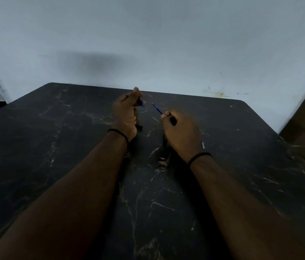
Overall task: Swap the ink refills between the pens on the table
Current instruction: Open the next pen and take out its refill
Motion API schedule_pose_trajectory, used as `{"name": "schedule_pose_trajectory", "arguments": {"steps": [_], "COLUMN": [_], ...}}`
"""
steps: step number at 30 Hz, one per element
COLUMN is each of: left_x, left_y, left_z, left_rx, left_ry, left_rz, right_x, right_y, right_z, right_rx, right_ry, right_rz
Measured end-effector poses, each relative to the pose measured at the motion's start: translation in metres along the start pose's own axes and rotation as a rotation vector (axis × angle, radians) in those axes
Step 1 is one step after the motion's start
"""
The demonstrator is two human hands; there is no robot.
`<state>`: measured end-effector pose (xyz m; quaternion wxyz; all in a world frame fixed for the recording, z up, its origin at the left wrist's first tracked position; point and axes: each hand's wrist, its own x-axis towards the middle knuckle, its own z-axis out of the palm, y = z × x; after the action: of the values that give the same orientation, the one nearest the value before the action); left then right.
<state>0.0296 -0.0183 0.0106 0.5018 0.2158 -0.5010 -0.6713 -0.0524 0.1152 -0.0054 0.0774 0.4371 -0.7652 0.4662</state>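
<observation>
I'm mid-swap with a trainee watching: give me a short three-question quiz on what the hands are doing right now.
1. True or false: the right hand pinches a thin blue refill that points toward the left hand.
2. What does the left hand hold? A) a dark pen barrel B) a cap C) nothing
3. Fill in: both wrists wear a black ____.

Key: 1 true; 2 A; 3 band. The frame is blurred, so small parts on the dark marbled table cannot be told apart.

No readable text that I can make out, no labels, brands, numbers or signs, picture dim and blurred
</observation>
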Motion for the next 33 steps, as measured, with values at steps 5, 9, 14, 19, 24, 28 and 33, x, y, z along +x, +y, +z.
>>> {"name": "schedule_pose_trajectory", "arguments": {"steps": [5, 9, 14, 19, 24, 28, 33], "left_x": [0.001, -0.006, -0.009, -0.01, -0.008, -0.011, -0.016], "left_y": [-0.01, -0.018, -0.016, -0.018, -0.02, -0.017, -0.014], "left_z": [0.004, 0.006, 0.01, 0.008, 0.004, 0.008, 0.014], "left_rx": [0.447, 0.873, 1.404, 1.562, 1.579, 1.577, 1.141], "left_ry": [0.037, -0.11, -0.159, -0.201, -0.206, -0.144, -0.206], "left_rz": [0.194, 0.255, 0.319, 0.31, 0.286, 0.272, 0.451], "right_x": [-0.001, 0.0, 0.0, 0.0, -0.002, -0.002, 0.0], "right_y": [-0.001, 0.001, 0.003, 0.002, 0.001, 0.0, -0.004], "right_z": [-0.004, -0.003, 0.0, -0.001, -0.001, -0.002, -0.004], "right_rx": [0.051, 0.074, 0.086, 0.083, 0.109, 0.116, 0.159], "right_ry": [0.086, 0.097, 0.111, 0.087, 0.079, 0.079, 0.246], "right_rz": [0.046, 0.054, 0.058, 0.071, 0.072, 0.088, 0.088]}}
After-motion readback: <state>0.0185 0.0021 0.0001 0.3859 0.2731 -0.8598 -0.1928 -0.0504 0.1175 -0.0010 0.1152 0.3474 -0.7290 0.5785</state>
